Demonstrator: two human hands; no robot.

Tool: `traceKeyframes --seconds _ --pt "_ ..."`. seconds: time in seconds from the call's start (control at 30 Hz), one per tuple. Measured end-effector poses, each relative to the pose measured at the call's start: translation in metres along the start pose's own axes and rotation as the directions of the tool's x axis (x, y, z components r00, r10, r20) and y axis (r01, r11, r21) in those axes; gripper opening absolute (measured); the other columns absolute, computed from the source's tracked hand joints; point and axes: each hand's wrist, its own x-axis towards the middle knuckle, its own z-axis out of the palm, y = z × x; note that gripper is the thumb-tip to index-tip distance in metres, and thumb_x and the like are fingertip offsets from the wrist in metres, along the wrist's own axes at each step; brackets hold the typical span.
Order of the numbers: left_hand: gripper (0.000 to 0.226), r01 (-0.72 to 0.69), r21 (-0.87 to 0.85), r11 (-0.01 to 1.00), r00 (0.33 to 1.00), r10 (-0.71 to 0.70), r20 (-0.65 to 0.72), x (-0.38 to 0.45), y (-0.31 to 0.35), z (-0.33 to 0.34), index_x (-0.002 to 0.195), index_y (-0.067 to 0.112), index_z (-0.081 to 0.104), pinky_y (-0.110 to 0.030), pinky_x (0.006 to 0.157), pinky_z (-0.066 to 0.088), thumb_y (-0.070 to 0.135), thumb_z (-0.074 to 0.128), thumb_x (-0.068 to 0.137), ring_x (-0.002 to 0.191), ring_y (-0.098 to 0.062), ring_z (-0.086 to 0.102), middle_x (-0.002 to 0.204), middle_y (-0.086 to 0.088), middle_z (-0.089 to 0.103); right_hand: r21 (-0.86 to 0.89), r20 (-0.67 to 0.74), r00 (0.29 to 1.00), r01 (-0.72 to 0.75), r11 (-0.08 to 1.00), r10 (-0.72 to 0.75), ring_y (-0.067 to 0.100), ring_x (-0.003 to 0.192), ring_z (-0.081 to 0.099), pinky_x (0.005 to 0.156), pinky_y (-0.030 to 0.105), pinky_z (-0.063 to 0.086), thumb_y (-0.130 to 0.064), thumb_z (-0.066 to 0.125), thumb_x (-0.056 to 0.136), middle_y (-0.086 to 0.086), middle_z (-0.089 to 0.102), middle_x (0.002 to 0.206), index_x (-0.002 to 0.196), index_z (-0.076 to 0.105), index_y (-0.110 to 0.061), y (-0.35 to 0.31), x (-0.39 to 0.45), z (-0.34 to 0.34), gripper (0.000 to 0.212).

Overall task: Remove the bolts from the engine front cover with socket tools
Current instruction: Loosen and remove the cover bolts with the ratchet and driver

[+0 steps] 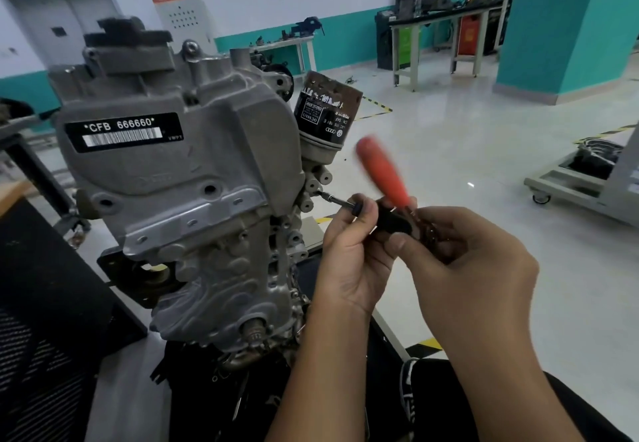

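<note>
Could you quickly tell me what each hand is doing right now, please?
Left hand: pinches the socket extension near the ratchet head.
Right hand: fingers curled round the ratchet's base; its orange handle is blurred.

A black plate (pixel 123 134) on the grey engine front cover (pixel 179 151) is showing "*CFB 666660*" in white above a white barcode, with tiny letters at its lower right corner staying too small to read. The dark oil filter (pixel 325 113) beside the cover is carrying upside-down white print, where "OC" and four linked rings plus a round VW badge are coming through; the remaining lines are blurring out.
</note>
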Motion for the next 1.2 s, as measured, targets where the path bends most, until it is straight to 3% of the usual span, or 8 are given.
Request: traceKeyframes --seconds 0.23,0.33,0.43,0.53,0.63,0.87,1.0,1.2 --pt "0.022 -0.003 -0.117 0.993 0.999 0.009 0.048 -0.003 0.002 -0.01 0.104 0.009 0.058 -0.04 0.076 0.063 0.012 0.068 0.085 0.092 -0.03 0.074 0.096 -0.014 0.07 0.057 -0.008 0.989 -0.146 0.988 0.147 0.019 0.053 0.071 0.064 0.045 0.061 -0.053 0.075 0.085 -0.005 0.07 0.058 0.07 0.069 -0.023 -0.005 0.0 0.004 0.035" --pt "0.017 -0.01 -0.059 0.998 1.0 0.011 0.007 0.0 -0.002 -0.006 0.101 0.009 0.057 -0.037 0.07 0.063 0.011 0.065 0.087 0.091 -0.03 0.074 0.091 -0.013 0.071 0.016 -0.01 0.999 -0.038 0.999 0.038 0.006 0.064 0.07 0.071 0.026 0.06 -0.026 0.087 0.077 -0.012 0.07 0.065 0.076 0.07 -0.036 0.0 0.003 0.0 0.02" --pt "0.018 -0.013 0.0 1.0 1.0 0.013 0.005 0.0 -0.006 -0.004 0.096 0.011 0.067 -0.046 0.099 0.053 0.022 0.073 0.083 0.096 -0.028 0.071 0.094 -0.011 0.07 -0.035 -0.002 0.999 0.039 0.999 -0.039 0.002 0.07 0.068 0.069 0.007 0.049 -0.015 0.092 0.069 -0.016 0.071 0.075 0.083 0.07 -0.045 0.002 0.002 -0.003 0.04" --pt "0.016 -0.02 -0.081 0.997 0.999 0.023 0.032 -0.002 -0.003 -0.007 0.097 0.012 0.065 -0.039 0.087 0.059 0.018 0.071 0.084 0.09 -0.025 0.072 0.097 -0.013 0.066 0.051 -0.012 0.998 -0.055 0.997 0.055 0.007 0.059 0.069 0.063 0.025 0.059 -0.034 0.087 0.075 -0.012 0.071 0.066 0.073 0.07 -0.035 -0.003 0.0 0.001 0.018" --pt "0.01 -0.015 -0.105 0.994 1.0 0.016 0.001 -0.002 -0.001 -0.011 0.096 0.012 0.06 -0.038 0.078 0.062 0.016 0.066 0.088 0.088 -0.023 0.073 0.093 -0.009 0.069 0.018 0.002 0.992 -0.125 0.992 0.125 0.021 0.058 0.07 0.066 0.043 0.06 -0.047 0.077 0.084 -0.001 0.069 0.058 0.068 0.067 -0.023 -0.003 0.0 0.007 0.031" --pt "0.039 -0.01 -0.028 1.0 0.998 0.009 -0.063 0.001 -0.002 -0.004 0.103 0.006 0.056 -0.042 0.089 0.058 0.018 0.083 0.077 0.092 -0.027 0.07 0.1 -0.016 0.061 -0.053 -0.018 0.999 0.025 0.998 -0.026 0.004 0.069 0.068 0.066 0.012 0.049 -0.029 0.091 0.07 -0.015 0.069 0.068 0.076 0.071 -0.036 -0.003 0.001 0.004 0.022" --pt "0.014 -0.012 -0.085 0.996 0.999 0.009 -0.035 -0.003 0.006 -0.011 0.102 0.01 0.059 -0.042 0.086 0.061 0.017 0.062 0.091 0.091 -0.027 0.073 0.094 -0.011 0.072 0.072 -0.012 0.986 -0.165 0.984 0.166 0.026 0.061 0.071 0.066 0.048 0.061 -0.056 0.074 0.081 0.002 0.069 0.061 0.067 0.067 -0.017 -0.006 0.003 0.01 0.042" --pt "0.029 -0.012 0.038 0.999 0.993 0.017 -0.113 0.002 0.002 -0.005 0.116 0.003 0.057 -0.036 0.079 0.059 0.016 0.065 0.091 0.09 -0.028 0.072 0.102 -0.019 0.07 -0.046 -0.016 1.0 -0.017 0.999 0.016 0.004 0.068 0.068 0.068 0.017 0.052 -0.029 0.09 0.072 -0.013 0.07 0.069 0.074 0.068 -0.039 -0.007 0.003 0.002 0.024"
